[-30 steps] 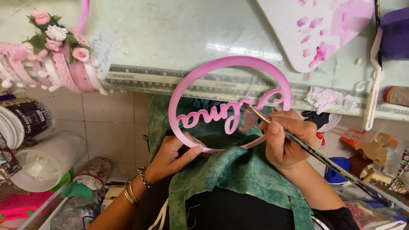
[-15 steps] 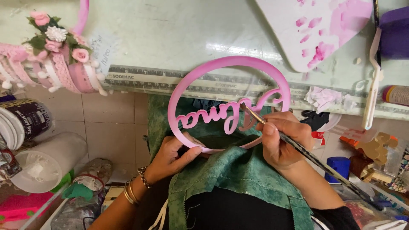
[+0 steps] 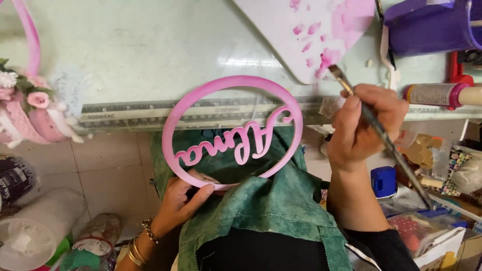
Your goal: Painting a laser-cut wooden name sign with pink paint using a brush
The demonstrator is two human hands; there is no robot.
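Note:
My left hand [image 3: 182, 200] grips the lower rim of a pink ring [image 3: 232, 83] that has a cursive word cut across its middle, holding it upright over my green apron [image 3: 266, 211]. My right hand [image 3: 364, 123] holds a long thin paintbrush [image 3: 381, 135] by its shaft. The brush tip touches pink paint at the near corner of a white palette board [image 3: 306, 35] on the table. The brush is away from the ring, to its right.
A pale table [image 3: 125, 45] with a ruler strip along its near edge [image 3: 125, 113]. A pink flower decoration [image 3: 30, 110] sits at left, a purple container [image 3: 432, 25] and a glue tube [image 3: 442, 94] at right. Clutter of boxes and bags lies below on both sides.
My right hand lifted the brush off the lettering on the ring and moved it up and right to the palette. The view has shifted; my left hand keeps its grip on the ring.

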